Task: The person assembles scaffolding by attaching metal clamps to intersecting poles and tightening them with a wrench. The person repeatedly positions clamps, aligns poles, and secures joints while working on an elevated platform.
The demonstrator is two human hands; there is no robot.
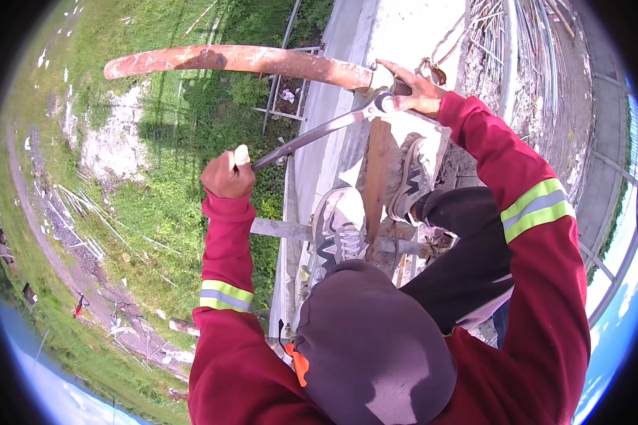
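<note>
My left hand (228, 174) is closed in a fist around the lower end of a long-handled steel ratchet wrench (312, 134). The wrench slants up to the right, and its round head sits against a metal clamp (381, 79). At the clamp end of a long, scuffed red-brown pipe (234, 59) is my right hand (420, 93). Its thumb presses on the wrench head while the index finger stretches over the clamp; the other fingers are partly hidden. The pipe reaches out left over the grass.
A narrow pale ledge (326, 106) drops off at its left toward grass far below. My shoes (342, 227) straddle a wooden plank (377, 166). A metal bar (280, 229) crosses below them. Long rods (539, 64) lie on the ground at upper right.
</note>
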